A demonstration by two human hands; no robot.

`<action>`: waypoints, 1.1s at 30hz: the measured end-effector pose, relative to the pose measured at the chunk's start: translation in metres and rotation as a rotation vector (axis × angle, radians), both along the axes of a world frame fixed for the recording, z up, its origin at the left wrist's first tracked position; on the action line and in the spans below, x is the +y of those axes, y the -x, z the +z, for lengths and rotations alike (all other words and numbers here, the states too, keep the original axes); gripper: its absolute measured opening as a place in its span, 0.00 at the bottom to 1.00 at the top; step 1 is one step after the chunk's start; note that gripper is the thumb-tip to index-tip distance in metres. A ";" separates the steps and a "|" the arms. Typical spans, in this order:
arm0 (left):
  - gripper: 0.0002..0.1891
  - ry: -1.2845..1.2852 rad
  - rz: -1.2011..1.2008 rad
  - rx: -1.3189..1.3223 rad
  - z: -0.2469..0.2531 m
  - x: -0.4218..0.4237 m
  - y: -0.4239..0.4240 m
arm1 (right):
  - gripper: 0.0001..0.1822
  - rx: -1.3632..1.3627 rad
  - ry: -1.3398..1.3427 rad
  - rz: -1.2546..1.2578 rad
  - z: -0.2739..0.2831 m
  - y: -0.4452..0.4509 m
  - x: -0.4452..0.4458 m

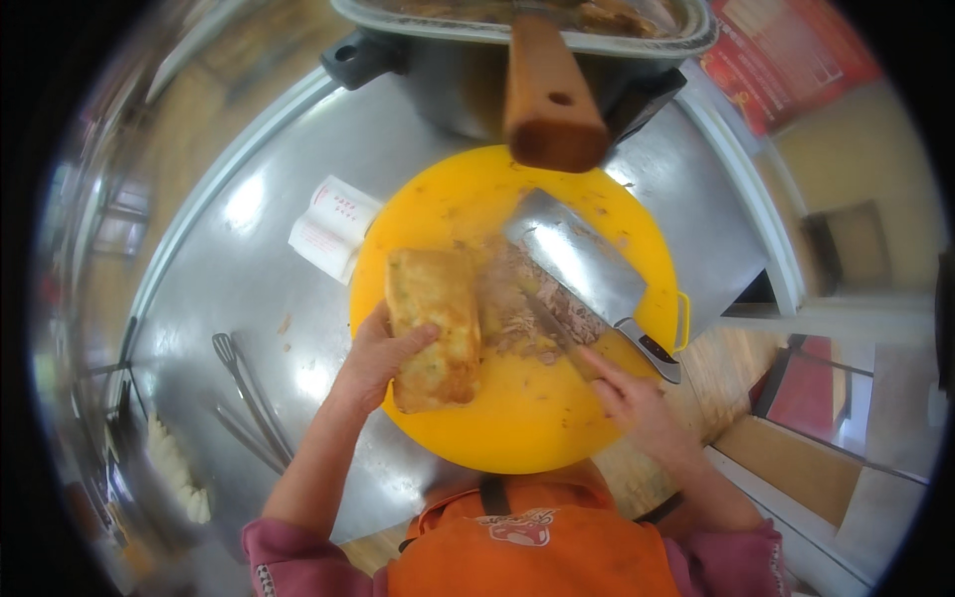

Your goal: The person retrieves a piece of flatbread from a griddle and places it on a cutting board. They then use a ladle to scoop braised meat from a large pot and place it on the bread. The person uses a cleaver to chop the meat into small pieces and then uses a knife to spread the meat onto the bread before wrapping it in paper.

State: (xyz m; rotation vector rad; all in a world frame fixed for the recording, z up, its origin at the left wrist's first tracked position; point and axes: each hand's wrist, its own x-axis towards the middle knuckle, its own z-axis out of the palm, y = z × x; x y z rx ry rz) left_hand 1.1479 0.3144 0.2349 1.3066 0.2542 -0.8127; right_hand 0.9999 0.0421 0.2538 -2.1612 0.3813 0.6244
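Observation:
My left hand [386, 354] grips a browned rectangular flatbread [435, 328] by its left side, thumb on top, over the left half of a round yellow cutting board [477, 440]. A small knife [553, 324] is held in my right hand [630, 403]; its blade points up and left, over chopped meat [571, 313]. Most of that knife's handle is hidden in my fingers. Beyond it a wide cleaver [574, 250] lies flat across the board, partly covering the meat, with its dark handle [647, 349] toward the lower right.
A dark pot [455, 97] with side handles stands behind the board. Over it, a wooden handle [552, 97] juts toward me from a metal-rimmed tray [448, 26] of food. White paper packets [334, 227] and metal tongs [246, 380] lie left on the steel counter [201, 291].

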 end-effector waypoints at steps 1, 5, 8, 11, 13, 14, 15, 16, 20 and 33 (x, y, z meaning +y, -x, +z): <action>0.26 0.020 -0.018 -0.003 -0.001 -0.006 0.001 | 0.24 0.002 -0.116 -0.074 0.001 -0.001 0.011; 0.24 0.077 -0.016 0.041 -0.003 -0.022 0.006 | 0.24 -0.021 -0.411 -0.249 -0.001 -0.002 0.033; 0.23 0.183 0.075 0.113 -0.006 -0.019 0.016 | 0.24 -0.103 -0.355 -0.204 0.006 0.003 0.034; 0.23 0.357 0.171 0.157 -0.016 -0.013 0.031 | 0.25 -0.238 -0.222 -0.069 0.031 0.000 0.037; 0.23 0.492 0.226 0.196 -0.023 -0.015 0.039 | 0.25 -0.370 -0.156 0.007 0.039 -0.004 0.041; 0.23 0.534 0.232 0.201 -0.022 -0.018 0.041 | 0.25 -0.453 -0.137 0.031 0.041 -0.005 0.042; 0.23 0.576 0.238 0.207 -0.020 -0.022 0.043 | 0.25 -0.535 -0.117 0.055 0.042 -0.006 0.044; 0.23 0.614 0.249 0.213 -0.019 -0.023 0.046 | 0.25 -0.455 -0.078 0.098 0.047 -0.007 0.045; 0.29 0.572 0.193 0.098 -0.032 -0.017 0.051 | 0.24 -0.198 -0.032 0.187 0.075 -0.023 0.046; 0.22 0.561 0.366 0.193 -0.035 0.004 0.051 | 0.24 0.062 -0.167 0.367 0.108 -0.031 0.021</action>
